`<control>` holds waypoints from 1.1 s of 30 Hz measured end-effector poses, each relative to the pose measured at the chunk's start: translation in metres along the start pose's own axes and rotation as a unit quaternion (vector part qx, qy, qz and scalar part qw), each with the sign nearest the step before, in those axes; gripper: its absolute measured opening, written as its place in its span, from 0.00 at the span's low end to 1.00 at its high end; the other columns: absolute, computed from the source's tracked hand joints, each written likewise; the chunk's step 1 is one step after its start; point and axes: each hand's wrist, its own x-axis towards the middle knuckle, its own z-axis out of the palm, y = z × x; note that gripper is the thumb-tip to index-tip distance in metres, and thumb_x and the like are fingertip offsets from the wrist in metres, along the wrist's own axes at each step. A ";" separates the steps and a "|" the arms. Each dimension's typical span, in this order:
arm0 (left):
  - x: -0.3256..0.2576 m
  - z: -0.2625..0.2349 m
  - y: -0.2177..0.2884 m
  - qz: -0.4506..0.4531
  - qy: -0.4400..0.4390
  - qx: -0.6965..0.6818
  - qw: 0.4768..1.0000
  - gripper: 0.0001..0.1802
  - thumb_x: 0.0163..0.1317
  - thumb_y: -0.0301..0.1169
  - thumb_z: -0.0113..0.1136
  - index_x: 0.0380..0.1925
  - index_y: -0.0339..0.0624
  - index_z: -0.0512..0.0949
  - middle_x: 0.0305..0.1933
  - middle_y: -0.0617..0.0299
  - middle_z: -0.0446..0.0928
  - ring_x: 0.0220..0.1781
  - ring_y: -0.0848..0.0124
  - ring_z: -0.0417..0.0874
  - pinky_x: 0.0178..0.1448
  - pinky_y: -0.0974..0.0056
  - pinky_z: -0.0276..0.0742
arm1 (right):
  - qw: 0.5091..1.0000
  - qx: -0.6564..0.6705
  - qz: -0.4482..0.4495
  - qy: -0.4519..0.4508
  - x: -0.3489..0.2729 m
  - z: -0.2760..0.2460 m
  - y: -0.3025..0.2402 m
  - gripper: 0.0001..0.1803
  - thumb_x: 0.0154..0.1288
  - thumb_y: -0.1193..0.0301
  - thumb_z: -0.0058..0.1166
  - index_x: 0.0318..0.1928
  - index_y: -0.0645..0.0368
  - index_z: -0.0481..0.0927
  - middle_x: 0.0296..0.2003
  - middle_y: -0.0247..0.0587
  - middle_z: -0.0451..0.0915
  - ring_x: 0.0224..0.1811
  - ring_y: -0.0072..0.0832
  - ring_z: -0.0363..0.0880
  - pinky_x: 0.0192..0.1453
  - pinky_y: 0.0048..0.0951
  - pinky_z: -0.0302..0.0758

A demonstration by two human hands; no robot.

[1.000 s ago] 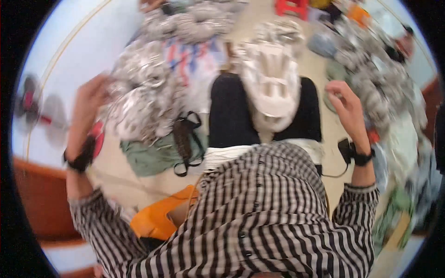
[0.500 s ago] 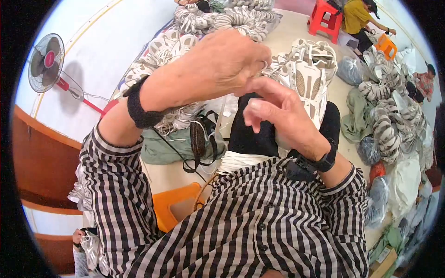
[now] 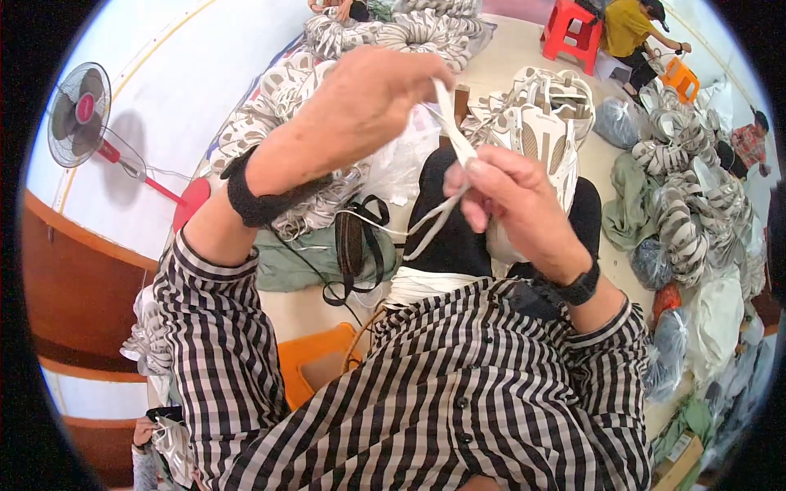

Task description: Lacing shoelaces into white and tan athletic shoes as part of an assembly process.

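A white shoelace (image 3: pixel 453 135) runs taut and doubled between my two hands, and its loose ends hang toward my lap. My left hand (image 3: pixel 360 110) is raised higher, its fingers closed on the upper end of the lace. Below and to its right, my right hand (image 3: pixel 520 196) pinches the lace between thumb and fingers. White-and-beige shoe uppers (image 3: pixel 544 135) lie just beyond my right hand, by my knees. Across my lap rests a bundle of white laces (image 3: pixel 426 286).
Coiled bundles of shoe uppers (image 3: pixel 426 37) lie ahead, with more bundles (image 3: pixel 692 213) at right. An orange stool (image 3: pixel 307 352) and a black strap (image 3: pixel 372 245) are near my left side. A fan (image 3: pixel 82 114) stands left; a red stool (image 3: pixel 571 37) and co-workers are farther off.
My hands have moved apart, and the white lace now shows stretched between them. The right fingers have closed into a pinch on it.
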 end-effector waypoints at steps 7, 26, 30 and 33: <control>-0.018 -0.004 -0.020 -0.073 0.023 -0.028 0.997 0.09 0.64 0.26 0.49 0.40 0.38 0.77 0.28 0.59 0.78 0.31 0.74 0.77 0.36 0.70 0.70 | 0.991 -0.117 -0.020 0.066 -0.019 -0.034 -0.017 0.12 0.67 0.67 0.49 0.33 0.64 0.80 0.26 0.31 0.77 0.21 0.13 0.68 0.26 0.15 0.65; -0.052 -0.036 -0.097 -0.208 0.070 -0.446 0.868 0.11 0.63 0.36 0.49 0.35 0.39 0.72 0.47 0.50 0.78 0.46 0.70 0.81 0.23 0.78 0.69 | 0.662 -0.711 -0.091 0.219 -0.134 -0.131 -0.031 0.04 0.59 0.78 0.47 0.36 0.61 0.72 0.26 0.46 0.72 0.28 0.42 0.76 0.33 0.36 0.72; -0.061 -0.033 -0.100 -0.241 0.136 -0.431 0.859 0.13 0.63 0.34 0.47 0.33 0.34 0.72 0.47 0.43 0.78 0.47 0.62 0.82 0.23 0.75 0.71 | 0.543 -0.800 -0.095 0.236 -0.140 -0.154 -0.021 0.02 0.57 0.78 0.47 0.31 0.59 0.70 0.28 0.44 0.69 0.34 0.42 0.74 0.34 0.40 0.72; -0.072 -0.030 -0.104 -0.253 0.177 -0.485 0.818 0.13 0.63 0.34 0.48 0.24 0.35 0.70 0.39 0.41 0.78 0.36 0.61 0.84 0.21 0.74 0.72 | 0.506 -0.828 -0.038 0.238 -0.147 -0.171 -0.010 0.03 0.56 0.79 0.46 0.31 0.58 0.69 0.27 0.44 0.69 0.35 0.42 0.74 0.33 0.40 0.72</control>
